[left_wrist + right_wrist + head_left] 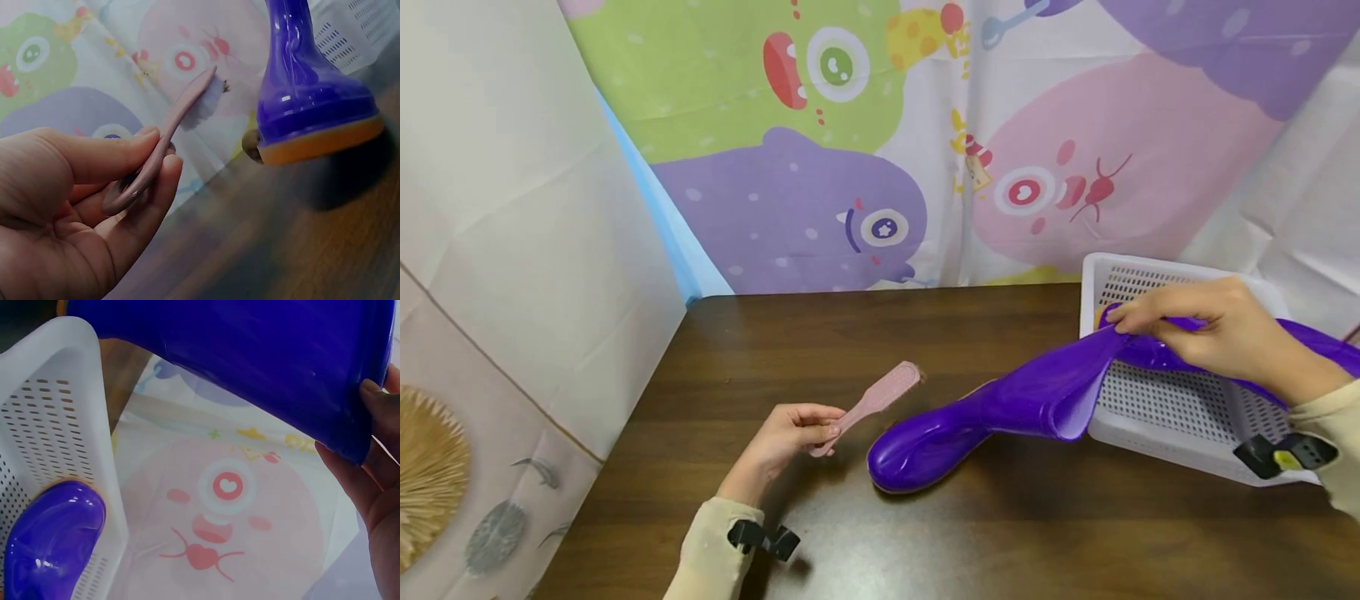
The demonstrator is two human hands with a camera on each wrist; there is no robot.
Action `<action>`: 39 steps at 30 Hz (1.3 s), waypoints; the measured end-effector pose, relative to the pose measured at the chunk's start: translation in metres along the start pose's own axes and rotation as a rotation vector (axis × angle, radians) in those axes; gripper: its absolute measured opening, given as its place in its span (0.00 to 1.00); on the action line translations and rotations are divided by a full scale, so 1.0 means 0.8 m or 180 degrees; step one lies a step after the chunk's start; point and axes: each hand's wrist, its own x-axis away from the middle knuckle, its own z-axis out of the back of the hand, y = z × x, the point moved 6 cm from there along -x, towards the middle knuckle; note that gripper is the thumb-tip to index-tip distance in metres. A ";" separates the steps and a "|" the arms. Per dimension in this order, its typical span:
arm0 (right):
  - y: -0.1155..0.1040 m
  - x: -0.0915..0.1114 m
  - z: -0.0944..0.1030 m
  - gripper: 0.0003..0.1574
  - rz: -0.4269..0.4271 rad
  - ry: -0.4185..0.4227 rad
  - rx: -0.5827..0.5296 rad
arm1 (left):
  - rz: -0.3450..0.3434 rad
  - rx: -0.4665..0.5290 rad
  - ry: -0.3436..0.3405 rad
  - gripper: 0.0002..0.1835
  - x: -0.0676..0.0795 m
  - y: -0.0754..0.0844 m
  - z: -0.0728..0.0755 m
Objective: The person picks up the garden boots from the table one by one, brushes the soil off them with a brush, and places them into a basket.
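Observation:
A purple rain boot (940,437) with a glossy surface hangs tilted over the table, toe toward the left. My right hand (1225,333) pinches the rim of its shaft between thumb and fingers. In the left wrist view the boot (306,87) shows an orange-edged sole. To the left of the toe, my left hand (790,437) holds a pink brush (880,396) by its handle, apart from the boot. Pale bristles (203,109) show on the brush's far side in the left wrist view. A second purple boot (56,531) lies in the white basket.
The white perforated basket (1086,292) stands at the right rear of the brown wooden table (760,333). Behind the table hangs a curtain (820,192) with cartoon monsters. A pale cloth (512,167) hangs on the left side.

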 end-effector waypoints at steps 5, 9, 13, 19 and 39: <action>-0.012 0.003 0.000 0.19 0.0148 0.0086 0.0193 | 0.0042 -0.0137 -0.0237 0.18 0.008 -0.006 0.004; -0.020 0.005 0.002 0.20 0.0203 0.0114 0.0288 | 0.0124 -0.0198 -0.0368 0.18 0.014 -0.008 0.010; -0.021 0.012 0.004 0.18 0.0215 0.0115 0.0239 | 0.0247 -0.0326 -0.0369 0.17 0.018 -0.011 0.017; -0.012 0.032 0.009 0.14 0.0186 0.0104 0.0158 | 0.0356 -0.0563 -0.0332 0.15 0.022 -0.010 0.030; -0.010 0.051 0.013 0.15 0.0119 0.0168 0.0262 | 0.0710 -0.1172 0.0238 0.12 0.036 -0.017 0.090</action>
